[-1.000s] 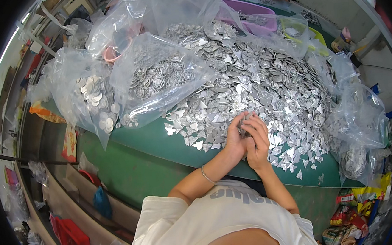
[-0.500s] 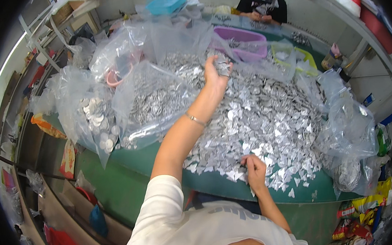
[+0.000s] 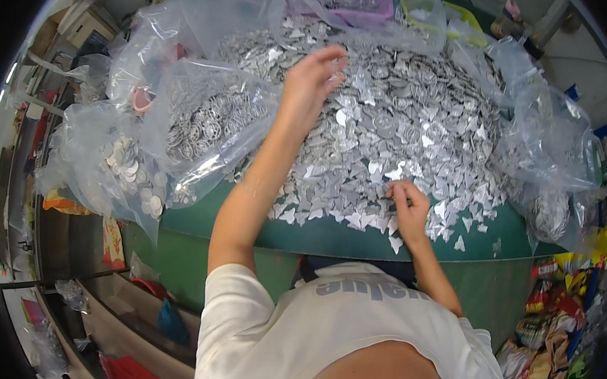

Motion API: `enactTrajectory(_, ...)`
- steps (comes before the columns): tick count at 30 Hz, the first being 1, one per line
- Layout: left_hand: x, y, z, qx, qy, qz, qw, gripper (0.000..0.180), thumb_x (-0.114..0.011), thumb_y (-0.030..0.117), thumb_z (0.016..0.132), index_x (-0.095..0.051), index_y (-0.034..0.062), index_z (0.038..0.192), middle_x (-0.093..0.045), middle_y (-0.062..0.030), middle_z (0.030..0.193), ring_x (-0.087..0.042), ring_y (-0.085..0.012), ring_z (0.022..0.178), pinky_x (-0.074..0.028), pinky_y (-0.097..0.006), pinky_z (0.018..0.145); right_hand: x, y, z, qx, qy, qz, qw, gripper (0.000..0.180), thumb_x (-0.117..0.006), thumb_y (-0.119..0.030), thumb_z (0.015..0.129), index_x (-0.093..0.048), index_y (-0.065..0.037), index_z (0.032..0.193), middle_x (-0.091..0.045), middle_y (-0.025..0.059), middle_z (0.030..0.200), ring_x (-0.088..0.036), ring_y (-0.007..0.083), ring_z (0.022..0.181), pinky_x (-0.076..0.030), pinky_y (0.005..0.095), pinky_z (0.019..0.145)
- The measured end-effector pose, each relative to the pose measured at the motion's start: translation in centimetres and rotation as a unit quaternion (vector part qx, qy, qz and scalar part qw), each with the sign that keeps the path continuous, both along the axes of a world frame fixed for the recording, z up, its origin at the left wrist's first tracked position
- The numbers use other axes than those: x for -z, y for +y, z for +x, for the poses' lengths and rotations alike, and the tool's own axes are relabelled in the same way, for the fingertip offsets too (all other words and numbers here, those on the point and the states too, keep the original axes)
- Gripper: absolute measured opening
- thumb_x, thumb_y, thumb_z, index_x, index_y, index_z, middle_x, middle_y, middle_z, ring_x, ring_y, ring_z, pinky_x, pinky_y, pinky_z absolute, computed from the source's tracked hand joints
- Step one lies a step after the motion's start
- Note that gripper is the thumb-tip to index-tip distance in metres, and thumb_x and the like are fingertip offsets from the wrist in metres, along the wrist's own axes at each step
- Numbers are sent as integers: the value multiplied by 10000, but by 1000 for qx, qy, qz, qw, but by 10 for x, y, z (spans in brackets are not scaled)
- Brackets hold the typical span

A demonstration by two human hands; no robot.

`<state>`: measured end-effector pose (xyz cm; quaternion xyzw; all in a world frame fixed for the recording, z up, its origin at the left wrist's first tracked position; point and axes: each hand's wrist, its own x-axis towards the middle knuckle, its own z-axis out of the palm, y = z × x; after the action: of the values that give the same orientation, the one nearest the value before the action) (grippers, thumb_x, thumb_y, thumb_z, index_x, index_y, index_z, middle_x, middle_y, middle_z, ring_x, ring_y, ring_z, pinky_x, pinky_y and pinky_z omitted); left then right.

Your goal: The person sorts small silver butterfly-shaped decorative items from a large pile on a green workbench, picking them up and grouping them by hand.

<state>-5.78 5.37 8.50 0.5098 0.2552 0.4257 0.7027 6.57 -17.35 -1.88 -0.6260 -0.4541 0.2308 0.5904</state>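
A broad heap of small flat silver metal pieces (image 3: pixel 385 140), many of them with pointed shapes, spreads over the green table (image 3: pixel 321 234). Above the far part of the heap is my left hand (image 3: pixel 315 82), its fingers bent and apart; I see nothing held in it. Bright pieces lie just right of its fingertips. Close to the table's near edge, my right hand (image 3: pixel 411 213) is pinched closed over the loose pieces. What sits between its fingertips is too small to make out.
Clear plastic bags hold ring-like pieces (image 3: pixel 205 119) and round discs (image 3: pixel 127 168) on the left. A purple basin (image 3: pixel 342 0) and a yellow-green basin (image 3: pixel 461 20) stand at the back. Another clear bag (image 3: pixel 546 142) lies right. Shelving (image 3: pixel 114 325) runs along the left.
My left hand has turned over from palm up, and the handful of metal pieces it held no longer shows. The view has tilted downward, and the person across the table has left the picture.
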Motion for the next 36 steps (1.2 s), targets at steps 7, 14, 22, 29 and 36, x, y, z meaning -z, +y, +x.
enactTrajectory(7, 88, -123, -66, 28, 439, 421, 793, 330, -590, 100, 852, -566, 62, 1179, -472, -122, 1349, -411, -307, 1281, -308, -469, 1054, -23, 7, 20, -56, -216, -48, 974, 140, -689, -53, 756, -652, 1, 881, -623, 106, 857, -558, 264, 828, -443, 328, 742)
enactTrajectory(14, 106, -140, -88, 21, 447, 407, 796, 349, -602, 41, 812, -568, 74, 1158, -447, -115, 1365, -311, -327, 1342, -216, -522, 1094, -18, 22, -4, -67, -421, -121, 896, 316, -747, -184, 703, -599, -28, 934, -531, 95, 941, -479, 287, 899, -362, 391, 744)
enactTrajectory(22, 102, -136, -62, -131, 517, 414, 738, 307, -607, 58, 818, -578, 66, 1124, -507, -118, 1284, -411, -340, 1264, -256, -560, 1055, -14, 13, -7, -62, -372, -137, 916, 259, -725, -104, 709, -604, -16, 920, -532, 107, 927, -484, 296, 894, -370, 387, 763)
enactTrajectory(29, 117, -129, -75, -90, 455, 425, 777, 247, -589, 7, 796, -613, 49, 1038, -543, -110, 1209, -453, -322, 1213, -260, -575, 1047, -8, 47, -25, -15, -425, -109, 898, 311, -730, -145, 712, -620, 3, 962, -534, 107, 959, -476, 290, 929, -350, 398, 799)
enactTrajectory(36, 115, -138, -96, -80, 406, 422, 807, 257, -572, -53, 733, -617, 45, 966, -569, -104, 1137, -501, -304, 1152, -274, -566, 1049, -12, 38, -11, -58, -410, -110, 903, 247, -719, -115, 718, -626, -5, 920, -546, 96, 940, -489, 272, 922, -333, 392, 813)
